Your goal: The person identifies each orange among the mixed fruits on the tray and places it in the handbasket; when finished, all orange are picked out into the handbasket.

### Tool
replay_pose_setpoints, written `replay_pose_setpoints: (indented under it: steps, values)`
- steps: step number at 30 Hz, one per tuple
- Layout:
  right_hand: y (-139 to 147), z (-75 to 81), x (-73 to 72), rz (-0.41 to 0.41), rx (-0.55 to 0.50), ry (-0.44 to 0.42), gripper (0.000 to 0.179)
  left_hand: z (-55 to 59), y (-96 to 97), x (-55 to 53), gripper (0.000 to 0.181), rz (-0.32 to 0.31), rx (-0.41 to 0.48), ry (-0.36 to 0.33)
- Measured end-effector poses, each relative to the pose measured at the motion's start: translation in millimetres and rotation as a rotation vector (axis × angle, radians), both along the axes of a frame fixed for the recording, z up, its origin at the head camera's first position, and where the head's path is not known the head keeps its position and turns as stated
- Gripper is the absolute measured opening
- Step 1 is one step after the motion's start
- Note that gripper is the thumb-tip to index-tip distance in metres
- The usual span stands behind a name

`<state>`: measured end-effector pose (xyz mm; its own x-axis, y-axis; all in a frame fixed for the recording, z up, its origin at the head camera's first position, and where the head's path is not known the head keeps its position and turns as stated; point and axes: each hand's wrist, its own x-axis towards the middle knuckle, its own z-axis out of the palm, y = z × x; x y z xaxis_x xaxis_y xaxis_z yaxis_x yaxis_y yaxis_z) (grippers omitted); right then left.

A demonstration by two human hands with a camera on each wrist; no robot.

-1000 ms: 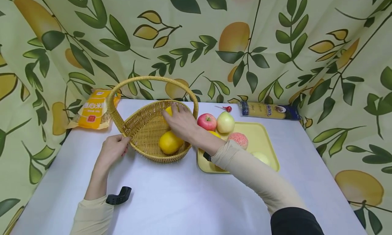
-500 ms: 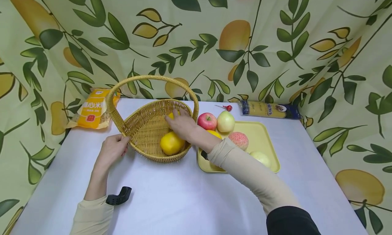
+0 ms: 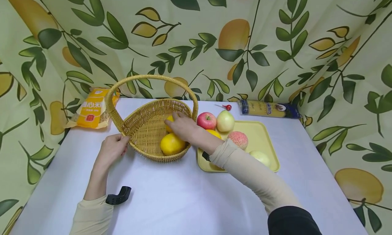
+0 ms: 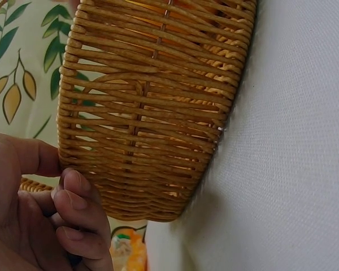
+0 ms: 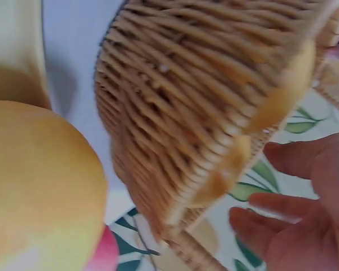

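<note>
A wicker basket with a tall arched handle stands on the white table. My left hand pinches its left rim; in the left wrist view, the thumb and curled fingers meet at the woven edge. Inside, on the right, lie two yellow fruits: a near one in full view and a far one partly covered by my right hand. That hand reaches over the right rim. In the right wrist view its fingers are spread, with nothing between them and the thumb.
Right of the basket, a yellow tray carries a red apple, a pale green pear, a pink fruit and others, some under the right arm. Behind lie a lollipop and a pasta packet. An orange snack bag stands back left.
My right hand has shifted slightly nearer and to the right inside the basket. The far yellow fruit sits lower than before, and the near one has moved a little right. My left hand stays put.
</note>
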<state>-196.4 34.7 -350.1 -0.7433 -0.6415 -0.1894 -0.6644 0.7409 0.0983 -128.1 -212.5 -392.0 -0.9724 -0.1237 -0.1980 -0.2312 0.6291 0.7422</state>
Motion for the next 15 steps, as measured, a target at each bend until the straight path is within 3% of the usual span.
replay_pose_setpoints:
  steps: [4, 8, 12, 15]
  values:
    - [7, 11.9, 11.1, 0.055, -0.125, 0.024, 0.052, 0.7, 0.9, 0.4, 0.034, -0.002, -0.001, -0.003]
    - [22, 36.2, 32.7, 0.13, -0.273, 0.081, 0.057, 1.1, 1.9, 0.8, 0.034, -0.006, -0.003, -0.005]
    - [43, 64.1, 47.7, 0.235, -0.487, 0.224, 0.047, 1.8, 1.7, 0.5, 0.034, -0.007, -0.009, -0.007]
    - [62, 80.3, 45.3, 0.303, -0.672, 0.389, 0.037, 1.6, 0.9, 0.4, 0.035, -0.006, -0.011, -0.01]
